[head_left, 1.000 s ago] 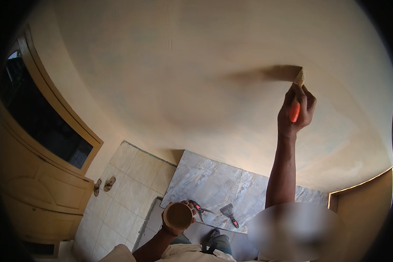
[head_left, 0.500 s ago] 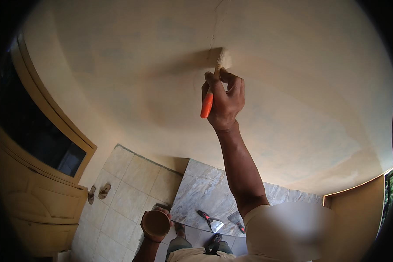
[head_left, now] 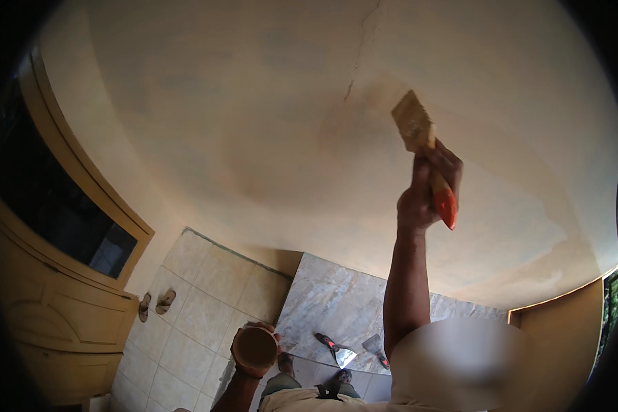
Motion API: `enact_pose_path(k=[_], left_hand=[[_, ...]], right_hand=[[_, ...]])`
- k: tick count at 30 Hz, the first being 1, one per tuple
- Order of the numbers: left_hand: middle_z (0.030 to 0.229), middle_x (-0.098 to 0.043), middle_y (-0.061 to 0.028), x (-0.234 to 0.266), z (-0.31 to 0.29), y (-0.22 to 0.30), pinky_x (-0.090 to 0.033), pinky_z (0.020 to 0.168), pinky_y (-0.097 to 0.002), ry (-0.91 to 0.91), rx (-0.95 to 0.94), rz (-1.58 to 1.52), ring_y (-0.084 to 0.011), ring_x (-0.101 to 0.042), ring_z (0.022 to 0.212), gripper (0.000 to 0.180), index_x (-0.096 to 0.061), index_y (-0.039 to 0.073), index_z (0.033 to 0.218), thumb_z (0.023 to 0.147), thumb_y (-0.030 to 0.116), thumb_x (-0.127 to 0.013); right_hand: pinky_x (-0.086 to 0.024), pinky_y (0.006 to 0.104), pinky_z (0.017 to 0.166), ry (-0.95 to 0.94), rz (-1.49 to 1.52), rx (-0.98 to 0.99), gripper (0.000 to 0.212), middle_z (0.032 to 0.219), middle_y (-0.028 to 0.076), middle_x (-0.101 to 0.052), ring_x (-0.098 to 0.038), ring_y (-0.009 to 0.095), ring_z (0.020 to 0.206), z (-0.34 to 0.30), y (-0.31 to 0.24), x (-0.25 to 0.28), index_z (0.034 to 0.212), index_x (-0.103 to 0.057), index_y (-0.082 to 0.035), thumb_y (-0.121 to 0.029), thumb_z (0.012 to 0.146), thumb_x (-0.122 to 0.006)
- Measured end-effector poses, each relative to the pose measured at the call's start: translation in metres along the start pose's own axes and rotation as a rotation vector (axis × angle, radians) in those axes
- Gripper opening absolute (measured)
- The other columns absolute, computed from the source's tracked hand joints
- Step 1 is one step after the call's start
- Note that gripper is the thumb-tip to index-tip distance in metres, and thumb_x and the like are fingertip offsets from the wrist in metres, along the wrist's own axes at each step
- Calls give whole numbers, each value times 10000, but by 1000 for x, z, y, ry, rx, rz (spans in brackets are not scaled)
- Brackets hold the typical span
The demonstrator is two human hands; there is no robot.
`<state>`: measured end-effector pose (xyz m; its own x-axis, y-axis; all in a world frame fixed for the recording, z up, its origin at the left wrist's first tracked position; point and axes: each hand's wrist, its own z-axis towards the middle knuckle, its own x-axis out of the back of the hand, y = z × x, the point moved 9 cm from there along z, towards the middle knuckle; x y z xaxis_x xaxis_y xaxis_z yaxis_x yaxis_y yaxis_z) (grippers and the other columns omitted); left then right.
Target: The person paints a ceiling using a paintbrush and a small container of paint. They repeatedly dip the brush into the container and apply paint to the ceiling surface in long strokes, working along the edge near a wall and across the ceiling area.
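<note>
My right hand [head_left: 432,185] grips a flat paintbrush [head_left: 413,120] by its wooden handle, whose end is orange-red. The brush's broad bristle head points up in front of the beige wall [head_left: 268,137]; whether it touches the surface I cannot tell. A thin crack [head_left: 356,62] runs down the wall to the left of the brush. Low down, my left hand [head_left: 271,336] is wrapped round a round cup-like container [head_left: 256,347] with a brownish inside; how full it is I cannot make out.
Two scrapers, one with a shiny blade [head_left: 336,349] and one grey [head_left: 375,348], lie on a grey marbled slab [head_left: 336,288] below the wall. Sandals [head_left: 165,301] rest on the tiled floor [head_left: 199,295] beside a wooden door [head_left: 69,302]. A blurred pale shape [head_left: 460,364] covers the lower right.
My right hand has swung the paintbrush to the right and turned it, so its broad face now shows. My left hand and the container have shifted slightly right.
</note>
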<state>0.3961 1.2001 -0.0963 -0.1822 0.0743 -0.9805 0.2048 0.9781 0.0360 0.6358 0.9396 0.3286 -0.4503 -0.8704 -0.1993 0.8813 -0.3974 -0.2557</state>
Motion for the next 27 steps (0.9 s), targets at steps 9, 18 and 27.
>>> enact_pose_path(k=[9,18,27], left_hand=[[1373,-594,-214,-11,-11,4,-532,992,-665,-104,30,-188,-472,-579,1285,625,-519,18,1407,1049,525,-454],[1329,-616,-202,-4,-14,16,-562,955,-623,-84,38,-119,-446,-593,1254,604,-553,35,1374,1016,521,-532],[1289,-621,-195,-14,-15,29,-591,882,-588,-73,42,-128,-425,-615,1218,606,-574,51,1341,1001,552,-570]], right_hand=[[-586,341,815,31,-112,-63,168,1100,136,-704,-701,230,981,10,33,-7,1022,-716,-19,93,908,-663],[-560,331,834,-205,-34,-62,149,1078,96,-724,-703,207,975,7,7,-77,986,-717,-32,74,883,-702],[-612,337,804,-249,-217,23,194,1140,109,-703,-685,220,1041,9,-5,3,989,-751,-67,77,860,-745]])
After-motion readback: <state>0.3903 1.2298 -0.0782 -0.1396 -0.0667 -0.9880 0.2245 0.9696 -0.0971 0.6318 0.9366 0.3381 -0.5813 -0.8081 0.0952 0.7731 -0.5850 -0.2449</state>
